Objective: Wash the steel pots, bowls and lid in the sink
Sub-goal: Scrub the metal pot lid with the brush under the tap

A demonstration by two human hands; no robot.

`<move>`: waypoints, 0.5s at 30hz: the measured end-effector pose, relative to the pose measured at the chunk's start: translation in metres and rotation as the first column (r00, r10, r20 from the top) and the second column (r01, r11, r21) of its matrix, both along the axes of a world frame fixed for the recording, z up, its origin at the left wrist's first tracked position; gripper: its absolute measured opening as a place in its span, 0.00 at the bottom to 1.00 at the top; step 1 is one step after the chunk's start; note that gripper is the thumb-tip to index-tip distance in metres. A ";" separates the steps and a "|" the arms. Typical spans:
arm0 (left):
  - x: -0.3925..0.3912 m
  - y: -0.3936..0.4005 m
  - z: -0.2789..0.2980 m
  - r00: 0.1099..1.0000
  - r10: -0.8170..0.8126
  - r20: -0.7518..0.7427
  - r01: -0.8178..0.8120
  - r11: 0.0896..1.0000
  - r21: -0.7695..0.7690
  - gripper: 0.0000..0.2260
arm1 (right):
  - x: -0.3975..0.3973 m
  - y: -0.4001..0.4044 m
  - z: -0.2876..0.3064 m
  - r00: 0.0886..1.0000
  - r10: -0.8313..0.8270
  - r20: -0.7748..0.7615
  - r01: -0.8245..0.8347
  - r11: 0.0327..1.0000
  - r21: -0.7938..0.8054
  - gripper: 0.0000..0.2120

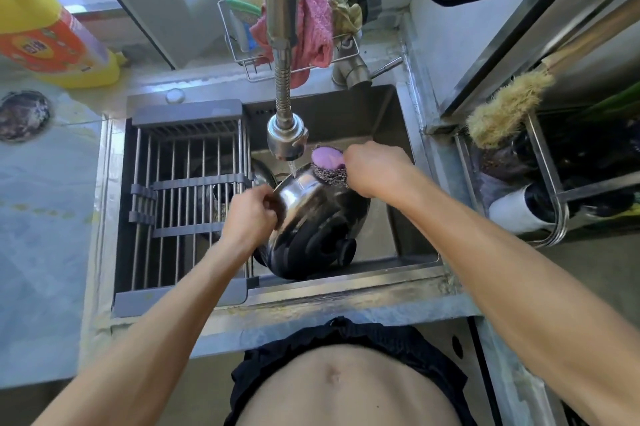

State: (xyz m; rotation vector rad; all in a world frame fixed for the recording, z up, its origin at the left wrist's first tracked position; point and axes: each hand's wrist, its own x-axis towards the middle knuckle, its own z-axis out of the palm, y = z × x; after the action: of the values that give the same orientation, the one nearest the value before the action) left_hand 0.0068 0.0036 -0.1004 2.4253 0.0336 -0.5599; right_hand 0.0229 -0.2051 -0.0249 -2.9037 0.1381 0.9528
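Observation:
A steel bowl is tilted on its side over the sink, its shiny outside facing up. My left hand grips its rim on the left. My right hand presses a purple-topped steel scourer against the bowl's upper edge. Water runs from the faucet head onto the bowl. More steel ware lies partly hidden behind the bowl and under the rack.
A grey drying rack spans the sink's left half. A wire caddy with cloths and sponges hangs behind the faucet. A yellow detergent bottle stands at the far left. A brush and a shelf are on the right.

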 end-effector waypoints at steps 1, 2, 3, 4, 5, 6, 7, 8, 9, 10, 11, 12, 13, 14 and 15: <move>0.007 -0.005 -0.001 1.000 -0.007 -0.002 0.007 1.000 0.002 0.15 | -0.002 0.007 0.002 1.000 0.029 0.005 -0.029 0.999 0.013 0.14; 0.014 -0.014 -0.002 1.000 -0.016 0.010 0.016 1.000 -0.022 0.15 | -0.003 0.013 0.003 0.998 0.058 0.010 -0.059 0.998 0.021 0.14; 0.019 -0.023 0.000 0.999 -0.019 0.035 0.021 0.999 -0.049 0.17 | -0.002 0.019 0.003 0.996 0.087 0.012 -0.087 0.996 0.022 0.14; 0.021 -0.030 -0.001 0.998 -0.006 0.061 0.011 0.997 -0.077 0.18 | 0.000 0.022 0.004 0.994 0.106 0.009 -0.106 0.994 0.021 0.14; 0.020 -0.033 0.000 0.997 0.021 0.074 -0.013 0.995 -0.097 0.20 | 0.002 0.023 0.004 0.994 0.112 0.009 -0.112 0.993 0.023 0.14; 0.016 -0.031 -0.001 0.997 0.044 0.070 -0.036 0.993 -0.112 0.21 | 0.004 0.022 0.003 0.994 0.106 0.012 -0.107 0.994 0.024 0.13; 0.011 -0.023 -0.001 0.997 0.056 0.051 -0.050 0.992 -0.112 0.21 | 0.007 0.018 0.002 0.995 0.094 0.016 -0.094 0.995 0.021 0.13; 0.006 -0.013 -0.003 0.998 0.062 0.030 -0.058 0.992 -0.111 0.21 | 0.009 0.014 0.000 0.997 0.078 0.014 -0.079 0.997 0.016 0.13; 0.000 -0.001 -0.005 0.999 0.053 0.015 -0.051 0.994 -0.094 0.19 | 0.009 0.009 -0.001 0.998 0.057 0.011 -0.057 0.998 0.010 0.13; -0.004 0.009 -0.006 0.999 0.032 0.004 -0.031 0.997 -0.074 0.18 | 0.010 0.006 -0.002 0.999 0.035 0.009 -0.035 0.999 0.006 0.13; -0.007 0.016 -0.006 1.000 0.006 -0.011 -0.006 0.999 -0.044 0.17 | 0.009 0.004 -0.003 1.000 0.016 0.012 -0.016 1.000 0.009 0.13; -0.005 0.019 -0.006 1.000 -0.020 -0.022 0.020 1.000 -0.010 0.15 | 0.009 0.005 -0.003 1.000 0.013 0.018 -0.014 1.000 0.014 0.13; 0.000 0.016 -0.006 0.998 -0.051 -0.023 0.052 0.998 0.040 0.13 | 0.008 0.008 -0.004 0.999 0.022 0.025 -0.022 1.000 0.015 0.13; 0.007 0.010 -0.008 0.997 -0.074 -0.013 0.075 0.994 0.084 0.10 | 0.007 0.012 -0.003 0.999 0.034 0.029 -0.035 0.999 0.019 0.14; 0.013 0.001 -0.008 0.997 -0.081 0.003 0.080 0.991 0.104 0.08 | 0.006 0.016 -0.001 0.998 0.051 0.031 -0.052 0.998 0.026 0.14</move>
State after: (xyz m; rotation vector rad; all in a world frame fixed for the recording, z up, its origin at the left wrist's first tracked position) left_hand 0.0198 0.0043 -0.1086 2.5392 -0.0393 -0.5984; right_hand 0.0290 -0.1888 -0.0264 -2.9089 0.0489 0.9111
